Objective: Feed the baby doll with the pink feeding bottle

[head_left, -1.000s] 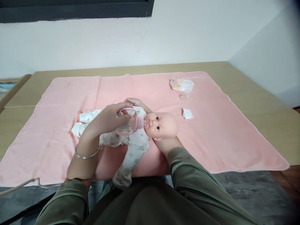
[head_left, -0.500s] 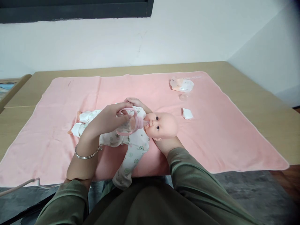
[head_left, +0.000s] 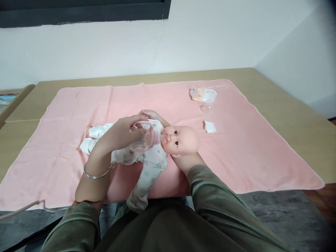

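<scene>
A bald baby doll [head_left: 187, 140] in white printed clothes lies on its back on a pink blanket [head_left: 249, 154], its head to the right. My left hand [head_left: 121, 132] is closed around a clear baby bottle [head_left: 155, 137] with a pink collar and pink handles. The bottle is tilted over the doll's chest, its teat at the doll's mouth. My right forearm passes under the doll's neck. On the far side, my right hand [head_left: 152, 114] curls round the doll's upper body; its fingers are partly hidden behind the bottle and my left hand.
Right of the doll, a small folded white cloth [head_left: 210, 127] lies on the blanket. Beyond it are a clear cap [head_left: 205, 107] and a crumpled plastic packet [head_left: 203, 94]. The wooden table [head_left: 283, 101] meets a white wall. A cable [head_left: 21, 211] runs at the lower left.
</scene>
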`<state>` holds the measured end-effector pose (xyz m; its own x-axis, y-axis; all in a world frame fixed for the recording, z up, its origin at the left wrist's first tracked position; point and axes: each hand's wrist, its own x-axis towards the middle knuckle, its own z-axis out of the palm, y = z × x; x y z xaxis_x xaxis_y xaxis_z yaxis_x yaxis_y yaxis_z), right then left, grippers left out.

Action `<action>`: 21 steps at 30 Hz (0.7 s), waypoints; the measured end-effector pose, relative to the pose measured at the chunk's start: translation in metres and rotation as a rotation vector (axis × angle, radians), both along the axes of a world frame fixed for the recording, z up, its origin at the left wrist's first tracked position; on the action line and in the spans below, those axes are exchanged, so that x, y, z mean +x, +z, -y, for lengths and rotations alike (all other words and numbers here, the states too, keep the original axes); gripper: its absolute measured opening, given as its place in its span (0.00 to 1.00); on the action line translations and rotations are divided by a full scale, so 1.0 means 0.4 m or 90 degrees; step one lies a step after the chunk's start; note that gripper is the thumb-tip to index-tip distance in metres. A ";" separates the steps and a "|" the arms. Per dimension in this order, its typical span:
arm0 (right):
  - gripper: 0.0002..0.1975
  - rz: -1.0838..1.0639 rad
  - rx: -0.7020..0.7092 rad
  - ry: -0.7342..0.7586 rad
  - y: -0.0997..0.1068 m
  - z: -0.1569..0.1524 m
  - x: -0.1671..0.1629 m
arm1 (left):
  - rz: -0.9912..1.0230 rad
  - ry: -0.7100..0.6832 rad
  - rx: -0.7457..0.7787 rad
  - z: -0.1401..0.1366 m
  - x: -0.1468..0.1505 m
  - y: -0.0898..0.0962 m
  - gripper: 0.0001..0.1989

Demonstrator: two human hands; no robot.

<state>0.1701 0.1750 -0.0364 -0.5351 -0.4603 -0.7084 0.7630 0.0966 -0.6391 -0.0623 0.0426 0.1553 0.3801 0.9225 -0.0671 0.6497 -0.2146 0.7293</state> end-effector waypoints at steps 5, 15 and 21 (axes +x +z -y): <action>0.25 0.024 0.040 -0.052 -0.007 0.002 0.009 | 0.002 -0.004 0.002 0.000 -0.001 0.001 0.21; 0.26 0.013 0.180 -0.225 0.048 0.009 -0.060 | 0.005 0.002 -0.003 0.000 0.000 0.001 0.21; 0.27 -0.035 0.148 -0.220 0.040 0.007 -0.053 | 0.008 0.000 -0.005 -0.001 0.000 0.001 0.20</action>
<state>0.1489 0.1722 -0.0203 -0.6693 -0.0792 -0.7387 0.7417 -0.0128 -0.6706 -0.0622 0.0429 0.1558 0.3815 0.9218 -0.0688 0.6400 -0.2097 0.7392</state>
